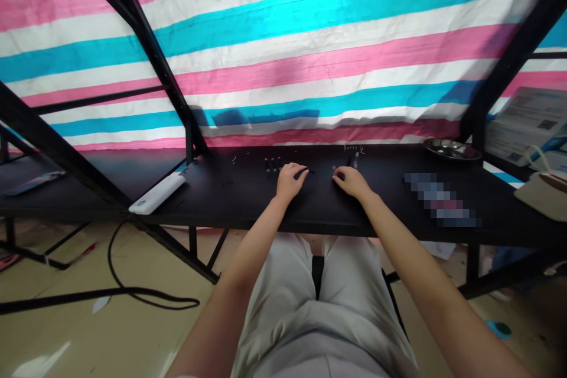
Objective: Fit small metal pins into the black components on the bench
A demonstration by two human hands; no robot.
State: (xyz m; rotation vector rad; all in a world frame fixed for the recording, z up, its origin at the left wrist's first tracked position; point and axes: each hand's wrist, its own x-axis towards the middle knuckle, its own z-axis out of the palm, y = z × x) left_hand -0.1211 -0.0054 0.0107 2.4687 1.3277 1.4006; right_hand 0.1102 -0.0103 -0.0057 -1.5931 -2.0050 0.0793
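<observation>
Both of my hands rest on a black table. My left hand is curled over a small dark part that sticks out past its fingers. My right hand lies palm down with its fingertips touching the tabletop by a tiny pale piece. Several small dark parts stand in a row just behind my left hand. More tiny pieces lie behind my right hand, too small to make out.
A white oblong device lies at the table's left front edge, with a black cable looping on the floor below. A metal dish sits at the back right. Black frame bars rise before a striped tarp. Printed boxes stand far right.
</observation>
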